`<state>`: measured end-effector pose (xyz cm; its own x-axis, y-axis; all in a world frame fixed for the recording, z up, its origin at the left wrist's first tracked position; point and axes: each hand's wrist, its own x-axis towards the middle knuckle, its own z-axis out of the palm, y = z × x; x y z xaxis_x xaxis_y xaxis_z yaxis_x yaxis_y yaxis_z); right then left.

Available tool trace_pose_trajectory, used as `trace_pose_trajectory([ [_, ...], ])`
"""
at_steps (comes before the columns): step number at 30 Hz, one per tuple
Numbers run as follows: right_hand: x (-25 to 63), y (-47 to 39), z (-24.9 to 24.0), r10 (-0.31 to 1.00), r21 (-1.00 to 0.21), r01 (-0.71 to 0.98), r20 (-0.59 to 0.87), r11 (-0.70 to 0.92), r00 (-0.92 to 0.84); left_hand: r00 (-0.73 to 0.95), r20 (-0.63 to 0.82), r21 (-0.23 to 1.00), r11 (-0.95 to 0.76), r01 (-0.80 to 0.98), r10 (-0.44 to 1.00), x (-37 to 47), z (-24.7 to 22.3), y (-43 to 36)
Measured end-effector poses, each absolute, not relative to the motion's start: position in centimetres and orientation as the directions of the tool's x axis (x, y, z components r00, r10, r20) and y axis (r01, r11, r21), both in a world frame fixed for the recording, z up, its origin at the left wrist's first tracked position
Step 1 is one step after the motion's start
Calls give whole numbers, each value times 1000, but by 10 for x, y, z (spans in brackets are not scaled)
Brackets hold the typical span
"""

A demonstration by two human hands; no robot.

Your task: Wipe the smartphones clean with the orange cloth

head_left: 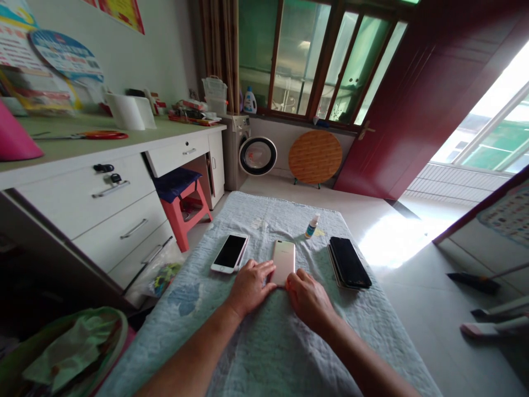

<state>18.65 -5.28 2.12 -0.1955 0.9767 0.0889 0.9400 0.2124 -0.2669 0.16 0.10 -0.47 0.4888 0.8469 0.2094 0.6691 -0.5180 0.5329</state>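
A rose-gold phone (284,258) lies back side up on the pale blue quilted cloth (264,342). At its lower left edge is my left hand (250,285), fingers extended with fingertips touching the phone. My right hand (311,298) is at the lower right corner, its fingers curled together against the edge; whatever they pinch is hidden. To the left lies a white phone (230,252) with its dark screen up. On the right a black phone (350,262) rests on top of another flat device. Beyond the middle phone stands a small spray bottle (311,227).
A white desk (95,193) with drawers runs along the left. Beside it are a red stool (185,212) with a dark blue cover and a waste bin (119,342) at the lower left. A washing machine (235,143) and a round wooden tabletop (315,156) stand behind.
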Motion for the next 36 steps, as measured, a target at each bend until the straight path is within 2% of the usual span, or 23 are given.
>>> trace_pose_trajectory([
  [6, 186, -30, 16, 952, -361, 881, 137, 306, -274, 505, 208, 552, -527, 646, 838, 1, -4, 1],
  [9, 186, -3, 10, 948, -353, 881, 172, 313, -268, 519, 205, 566, -533, 628, 830, 0, 0, 1],
  [21, 187, 64, 10, 987, -308, 949, 160, 58, -8, 512, 190, 568, -519, 639, 838, 1, 1, 2],
  [24, 181, 54, 7, 981, -325, 938, 182, 117, -59, 516, 196, 572, -524, 630, 834, 1, 4, 1],
  [28, 177, 27, 6, 960, -404, 878, 214, 257, -182, 463, 159, 565, -464, 682, 872, 0, 4, 0],
  [36, 187, -19, 20, 908, -558, 729, 124, 396, -399, 509, 179, 569, -510, 644, 842, -1, 0, 3],
])
